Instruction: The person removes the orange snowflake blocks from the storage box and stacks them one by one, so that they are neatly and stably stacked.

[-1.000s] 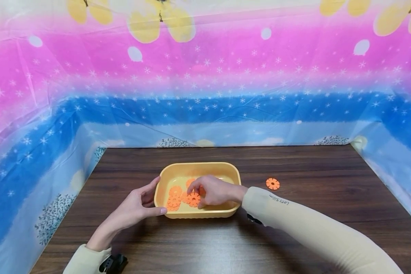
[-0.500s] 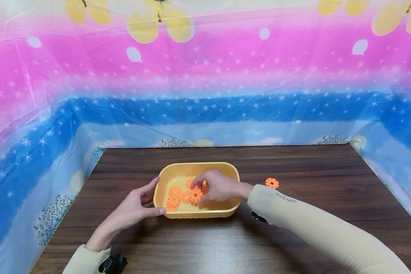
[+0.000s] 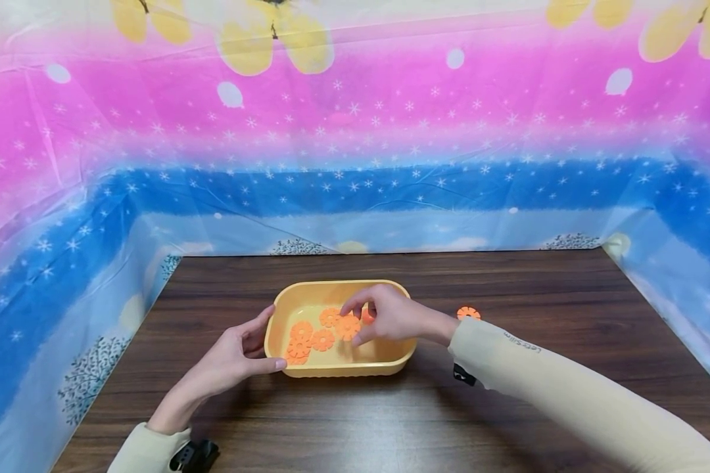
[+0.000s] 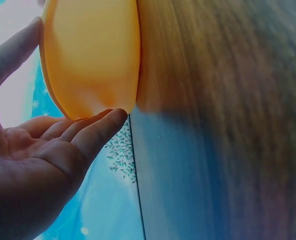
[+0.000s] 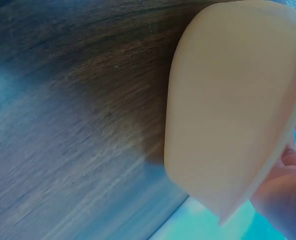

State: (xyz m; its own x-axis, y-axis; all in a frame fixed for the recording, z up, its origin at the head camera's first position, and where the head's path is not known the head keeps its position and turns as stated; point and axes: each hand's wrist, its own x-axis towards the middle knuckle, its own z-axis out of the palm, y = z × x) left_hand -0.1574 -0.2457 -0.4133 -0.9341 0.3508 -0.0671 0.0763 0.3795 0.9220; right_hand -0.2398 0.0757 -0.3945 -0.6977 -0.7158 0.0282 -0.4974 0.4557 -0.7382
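Note:
A yellow plastic tub point(image 3: 343, 369) stands on the table with several orange notched building discs point(image 3: 302, 330) inside, mostly lying toward its left half. My left hand point(image 3: 231, 361) holds the tub's left end, thumb on the near rim and fingers along the side. In the left wrist view the fingertips of that hand touch the tub's outer wall point(image 4: 95, 55). Over the tub, my right hand point(image 3: 390, 315) pinches an orange disc point(image 3: 348, 327) between thumb and index finger. The right wrist view shows the tub's wall point(image 5: 232, 100), with part of the right hand beyond the rim.
To the right of the tub, one loose orange disc point(image 3: 469, 313) lies on the dark wooden table point(image 3: 544, 289), partly covered by the right sleeve. A patterned pink and blue cloth point(image 3: 378, 190) rises behind the table and along both sides.
My right hand has moved right and slightly away from me inside the tub, carrying the pinched disc from the other discs. The left hand and tub stay nearly where they were.

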